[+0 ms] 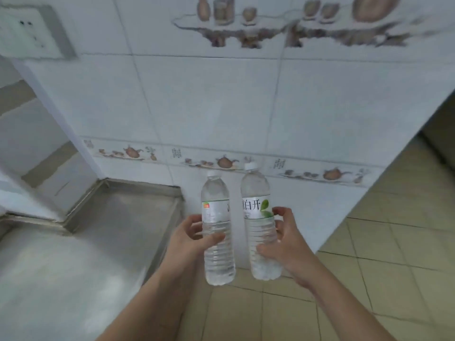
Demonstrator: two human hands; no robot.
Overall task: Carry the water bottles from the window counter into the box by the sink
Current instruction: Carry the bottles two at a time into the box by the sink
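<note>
Two water bottles, one in each hand

Left hand grasps the left bottle; right hand grasps the right bottle; both upright, beside the steel counter.

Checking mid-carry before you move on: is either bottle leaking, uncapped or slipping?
Nothing stands out. The left hand grips one bottle, the right hand the other bottle; both are upright, white caps on, with no drips visible.

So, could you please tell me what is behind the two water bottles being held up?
Behind the left bottle and right bottle is a white tiled wall with a teapot-pattern border. The strip of wall directly behind them and the lower wall edge are covered.
</note>
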